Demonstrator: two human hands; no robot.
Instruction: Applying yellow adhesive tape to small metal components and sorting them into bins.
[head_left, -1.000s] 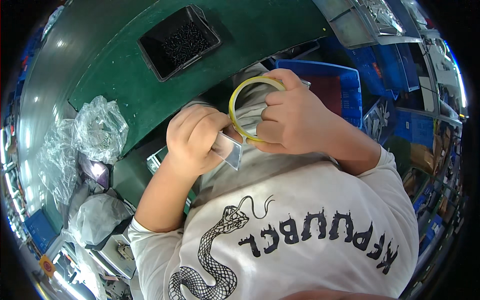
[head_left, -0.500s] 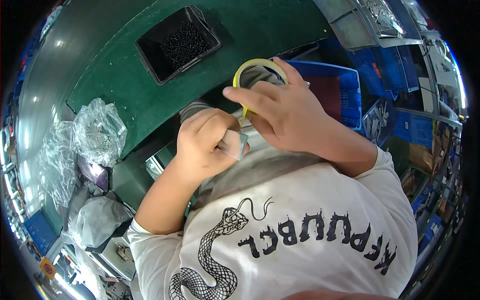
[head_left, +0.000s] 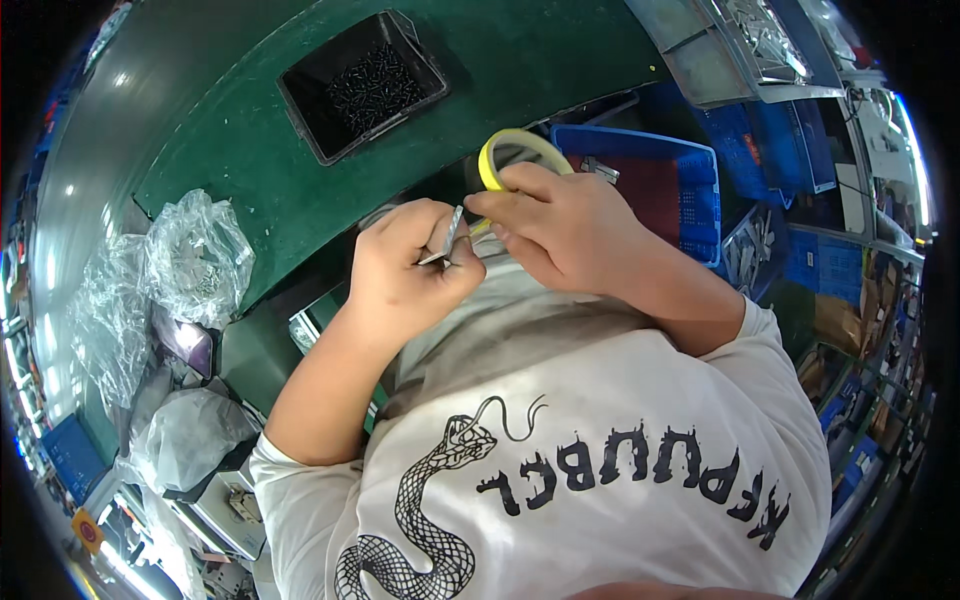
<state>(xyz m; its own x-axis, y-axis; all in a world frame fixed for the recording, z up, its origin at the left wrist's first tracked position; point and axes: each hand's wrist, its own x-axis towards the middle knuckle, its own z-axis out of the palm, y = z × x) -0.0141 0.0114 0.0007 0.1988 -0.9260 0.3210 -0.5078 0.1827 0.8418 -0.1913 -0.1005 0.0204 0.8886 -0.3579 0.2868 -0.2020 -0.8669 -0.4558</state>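
My left hand [head_left: 395, 270] is closed around a small grey metal piece with an angled, bracket-like profile [head_left: 452, 236]. One edge of the piece points up between the fingers and thumb; the rest is hidden in the fist. Close beside it on the right, my right hand [head_left: 575, 228] grips a roll of yellow tape [head_left: 488, 163], which stands tilted above the fingers. The right fingertips nearly reach the metal piece. A bit of yellow tape shows below them, but whether it sticks to the piece is hard to make out.
A black bin [head_left: 300, 110] of small dark parts stands on the green table [head_left: 520, 60]. Right of my hands is a blue crate [head_left: 698, 190] with metal pieces at its edge. Clear plastic bags [head_left: 200, 260] lie at the left. Grey trays [head_left: 700, 60] stand at the upper right.
The metal piece has turned in my left hand, from its flat face to its edge. My right hand has shifted slightly left, and the tape roll has tilted over with its fingers drawn in.
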